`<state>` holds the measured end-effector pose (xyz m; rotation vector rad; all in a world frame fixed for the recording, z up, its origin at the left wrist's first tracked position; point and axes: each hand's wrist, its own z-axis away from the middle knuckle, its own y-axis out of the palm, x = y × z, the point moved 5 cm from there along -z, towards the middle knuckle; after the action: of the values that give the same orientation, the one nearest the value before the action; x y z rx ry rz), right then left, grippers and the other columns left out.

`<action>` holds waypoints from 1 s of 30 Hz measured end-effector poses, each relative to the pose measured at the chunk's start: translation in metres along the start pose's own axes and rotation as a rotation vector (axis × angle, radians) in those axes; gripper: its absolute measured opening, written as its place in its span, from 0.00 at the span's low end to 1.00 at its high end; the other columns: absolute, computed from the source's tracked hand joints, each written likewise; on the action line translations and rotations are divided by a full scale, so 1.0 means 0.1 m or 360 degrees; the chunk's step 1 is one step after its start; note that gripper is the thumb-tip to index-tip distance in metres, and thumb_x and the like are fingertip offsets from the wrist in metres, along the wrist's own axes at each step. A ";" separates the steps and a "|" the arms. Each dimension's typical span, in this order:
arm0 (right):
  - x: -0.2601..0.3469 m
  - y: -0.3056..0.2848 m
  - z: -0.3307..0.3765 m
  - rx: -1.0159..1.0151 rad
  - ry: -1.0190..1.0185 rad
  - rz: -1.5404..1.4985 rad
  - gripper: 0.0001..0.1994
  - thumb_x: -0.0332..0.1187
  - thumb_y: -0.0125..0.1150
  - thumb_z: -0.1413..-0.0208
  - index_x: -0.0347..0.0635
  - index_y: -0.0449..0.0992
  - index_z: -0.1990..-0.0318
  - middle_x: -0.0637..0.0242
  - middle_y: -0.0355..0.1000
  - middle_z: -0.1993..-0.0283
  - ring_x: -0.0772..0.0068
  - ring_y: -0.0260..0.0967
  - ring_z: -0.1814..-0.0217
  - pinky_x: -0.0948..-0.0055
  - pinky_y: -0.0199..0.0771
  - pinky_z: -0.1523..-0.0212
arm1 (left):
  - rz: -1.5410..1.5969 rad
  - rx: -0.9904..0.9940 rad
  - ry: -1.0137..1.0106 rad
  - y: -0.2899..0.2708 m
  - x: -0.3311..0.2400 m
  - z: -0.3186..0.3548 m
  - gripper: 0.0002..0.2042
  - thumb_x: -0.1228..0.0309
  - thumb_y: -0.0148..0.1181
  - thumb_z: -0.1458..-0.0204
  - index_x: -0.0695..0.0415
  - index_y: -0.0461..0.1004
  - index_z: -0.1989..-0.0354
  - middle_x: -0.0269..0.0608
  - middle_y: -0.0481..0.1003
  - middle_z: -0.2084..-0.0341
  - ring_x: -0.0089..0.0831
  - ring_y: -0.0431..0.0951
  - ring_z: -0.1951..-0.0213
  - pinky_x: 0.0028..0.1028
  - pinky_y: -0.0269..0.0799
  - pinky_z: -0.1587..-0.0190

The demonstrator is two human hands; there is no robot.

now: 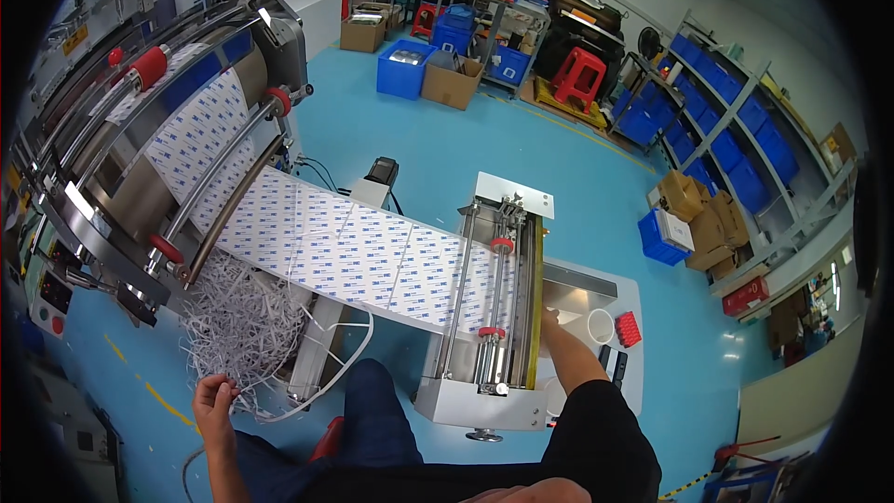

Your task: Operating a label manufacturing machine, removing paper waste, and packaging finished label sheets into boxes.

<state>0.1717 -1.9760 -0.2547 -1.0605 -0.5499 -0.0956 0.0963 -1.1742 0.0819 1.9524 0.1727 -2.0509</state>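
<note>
left hand (215, 401) curls beside shredded strips (237, 312), right hand (550, 319) mostly hidden by roller unit (480, 405); i cannot tell either grip.

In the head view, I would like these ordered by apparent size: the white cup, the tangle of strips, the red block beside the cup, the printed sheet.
1. printed sheet
2. tangle of strips
3. white cup and red block: too alike to rank

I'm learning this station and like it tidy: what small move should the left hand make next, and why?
Probably tuck the long white strip into the tangle of narrow strips: it loops out toward the person's knee, and the left hand is at the tangle's edge.
</note>
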 end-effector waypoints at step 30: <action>2.44 -3.10 5.02 0.0141 -0.1991 -0.0966 0.27 0.21 0.59 0.49 0.35 0.59 0.40 0.57 0.67 0.49 0.70 0.70 0.52 0.76 0.72 0.57 | -0.0014 0.0862 -0.0137 0.99 -0.07 0.02 0.12 0.74 0.58 0.45 0.62 0.70 0.54 0.37 0.75 0.59 0.24 0.74 0.55 0.25 0.68 0.50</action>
<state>0.0873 -1.6603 0.2933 -0.7348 -1.9789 0.0794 0.1244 -1.2671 0.1006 2.1387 -0.4396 -2.3593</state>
